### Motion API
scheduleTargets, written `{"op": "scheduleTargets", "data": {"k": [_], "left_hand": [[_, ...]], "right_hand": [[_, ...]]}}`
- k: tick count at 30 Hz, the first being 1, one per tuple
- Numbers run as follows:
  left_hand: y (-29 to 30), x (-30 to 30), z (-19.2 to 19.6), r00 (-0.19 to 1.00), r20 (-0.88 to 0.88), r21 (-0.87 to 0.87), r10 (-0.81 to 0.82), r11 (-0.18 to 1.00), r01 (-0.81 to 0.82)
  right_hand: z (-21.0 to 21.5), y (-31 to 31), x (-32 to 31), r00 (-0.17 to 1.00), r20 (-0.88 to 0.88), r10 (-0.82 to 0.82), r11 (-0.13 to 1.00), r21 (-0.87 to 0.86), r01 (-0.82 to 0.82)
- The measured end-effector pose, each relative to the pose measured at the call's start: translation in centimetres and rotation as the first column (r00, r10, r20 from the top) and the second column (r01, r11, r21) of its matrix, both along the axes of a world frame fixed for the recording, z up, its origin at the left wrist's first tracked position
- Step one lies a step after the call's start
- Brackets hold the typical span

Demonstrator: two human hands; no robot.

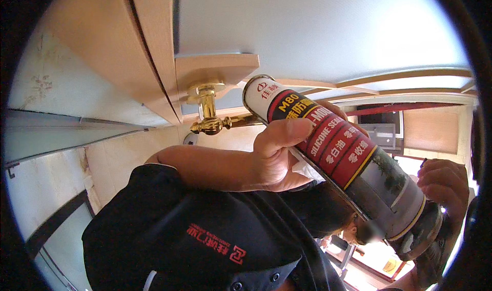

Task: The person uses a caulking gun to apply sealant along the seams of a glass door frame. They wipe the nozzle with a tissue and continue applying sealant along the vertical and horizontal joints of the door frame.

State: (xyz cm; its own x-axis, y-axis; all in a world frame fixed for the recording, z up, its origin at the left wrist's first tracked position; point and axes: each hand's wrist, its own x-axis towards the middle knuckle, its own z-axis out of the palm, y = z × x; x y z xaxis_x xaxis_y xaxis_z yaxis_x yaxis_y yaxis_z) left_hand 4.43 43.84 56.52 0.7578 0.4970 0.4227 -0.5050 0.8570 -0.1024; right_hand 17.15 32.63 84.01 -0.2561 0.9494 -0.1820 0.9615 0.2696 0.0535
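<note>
A caulking gun [359,212] carries a sealant cartridge [333,155] with a white, black, red and grey label. It lies slantwise across the right half of the view, its front end toward the door frame. My left hand [279,155] is wrapped around the cartridge's front half, thumb across the label and fingers partly behind it. Something white like a crumpled tissue [307,169] shows between that palm and the cartridge. At the gun's rear, my right hand [443,186] is closed with curled fingers; the handle it grips is mostly hidden.
A brass lever handle [207,119] juts from the wooden door frame [154,45], close to the cartridge's front end. Frosted pale panels [307,29] fill the top. Stained pale wall [56,81] stands at left. Furniture and a bright room [382,134] show at right.
</note>
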Motion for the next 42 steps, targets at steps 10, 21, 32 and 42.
{"op": "scheduleTargets", "data": {"k": [10,21,32,42], "left_hand": [[-0.1,0.5,-0.3,0.996,0.085,-0.04,-0.033,0.999,0.037],[-1.4,5.7,-0.4,0.963,0.229,-0.084,-0.144,0.982,0.167],[-3.9,12.6,-2.2,0.904,0.301,-0.05,-0.303,0.942,0.332],[-4.6,16.4,-4.1,0.86,0.287,0.001,-0.423,0.897,0.441]], "right_hand": [[2.5,1.0,-1.2,0.973,0.221,-0.064,0.991,-0.102,0.088],[1.2,-2.3,3.0,0.967,0.229,-0.114,0.993,0.018,0.113],[-0.5,-7.2,6.0,0.944,0.209,-0.254,0.965,0.114,0.234],[-3.9,-11.0,7.9,0.956,0.113,-0.272,0.945,0.219,0.243]]}}
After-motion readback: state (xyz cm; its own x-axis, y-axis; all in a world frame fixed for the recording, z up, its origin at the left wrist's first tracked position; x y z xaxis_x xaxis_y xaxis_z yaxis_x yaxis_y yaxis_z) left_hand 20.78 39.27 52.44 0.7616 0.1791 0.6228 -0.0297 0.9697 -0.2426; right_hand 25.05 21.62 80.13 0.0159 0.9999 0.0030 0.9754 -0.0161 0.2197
